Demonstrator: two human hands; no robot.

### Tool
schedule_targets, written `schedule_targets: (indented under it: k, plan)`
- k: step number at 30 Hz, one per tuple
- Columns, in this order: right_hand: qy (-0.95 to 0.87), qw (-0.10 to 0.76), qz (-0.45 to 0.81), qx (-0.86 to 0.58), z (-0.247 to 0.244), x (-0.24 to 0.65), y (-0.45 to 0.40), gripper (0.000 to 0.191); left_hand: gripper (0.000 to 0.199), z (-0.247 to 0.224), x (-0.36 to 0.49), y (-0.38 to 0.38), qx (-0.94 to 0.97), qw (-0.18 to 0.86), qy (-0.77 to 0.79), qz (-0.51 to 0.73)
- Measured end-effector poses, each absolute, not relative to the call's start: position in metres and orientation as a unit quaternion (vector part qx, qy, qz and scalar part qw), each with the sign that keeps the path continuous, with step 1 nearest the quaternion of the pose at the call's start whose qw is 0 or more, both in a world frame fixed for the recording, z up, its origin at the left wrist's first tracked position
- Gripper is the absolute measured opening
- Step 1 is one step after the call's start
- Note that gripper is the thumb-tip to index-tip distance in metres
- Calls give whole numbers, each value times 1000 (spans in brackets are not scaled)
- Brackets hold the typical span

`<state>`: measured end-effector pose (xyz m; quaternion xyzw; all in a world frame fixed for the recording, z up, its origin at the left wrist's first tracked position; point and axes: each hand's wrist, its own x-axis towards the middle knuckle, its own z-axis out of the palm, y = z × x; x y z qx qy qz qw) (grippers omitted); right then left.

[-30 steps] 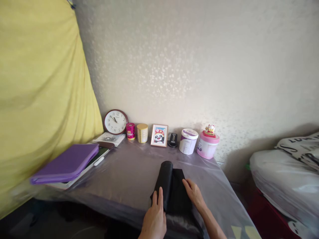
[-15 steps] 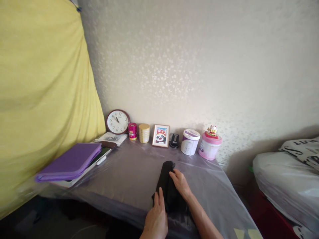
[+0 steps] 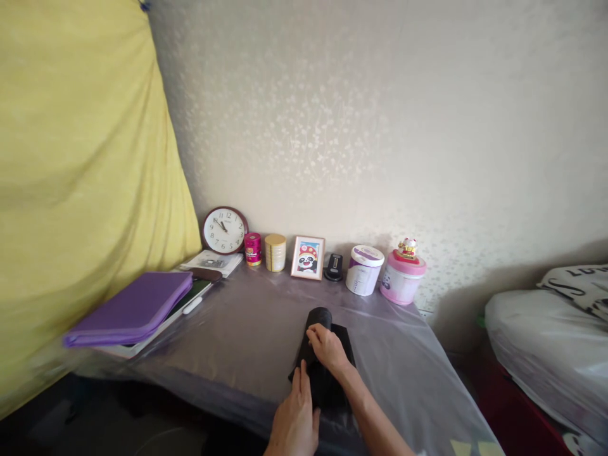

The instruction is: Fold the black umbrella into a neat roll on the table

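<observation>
Pressing down at 6 o'clock, the right hand (image 3: 327, 349) sits curled on a black cloth (image 3: 327, 386), just below its tight roll (image 3: 319, 318); whether it grips or only bears down, I cannot tell. The left hand (image 3: 294, 421) stands open beside it, its fingers (image 3: 298, 386) upright against the cloth's near left edge, with no visible hold. The cloth lies at 12 o'clock from the hands on a plastic-sheeted table (image 3: 228, 342), rolled at its far end and flat nearer the person.

At 10 o'clock lies a purple zip folder (image 3: 128, 309), a white pen (image 3: 192, 305) just beside it. Along the wall's foot, from 11 to 1 o'clock, stand a round wall clock (image 3: 225, 230) with legible numerals, a red tin (image 3: 253, 249), a gold tin (image 3: 275, 253), a framed panda picture (image 3: 308, 258), a white tub (image 3: 364, 270) and a pink tub (image 3: 402, 282) topped by a beckoning-cat figurine (image 3: 407, 248). Their small label text is too fine to read. A yellow curtain (image 3: 80, 177) hangs at 9 o'clock; a plastic-wrapped bundle (image 3: 536, 335) sits at 3 o'clock.
</observation>
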<state>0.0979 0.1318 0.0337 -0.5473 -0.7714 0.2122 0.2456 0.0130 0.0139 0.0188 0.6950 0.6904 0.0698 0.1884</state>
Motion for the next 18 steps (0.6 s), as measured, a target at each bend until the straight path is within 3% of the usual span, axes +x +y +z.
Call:
schedule_targets:
  k: [9,15,18]
  plan:
    - [-802,208,296,-475,42,99,122,28,56,8,5,2,698,164,681,150]
    - [-833,163,284,-446,51,100,118,28,72,17,15,9,718,142,672,114]
    - [-829,186,322,-418,49,104,115,27,75,12,20,14,714,131,684,80]
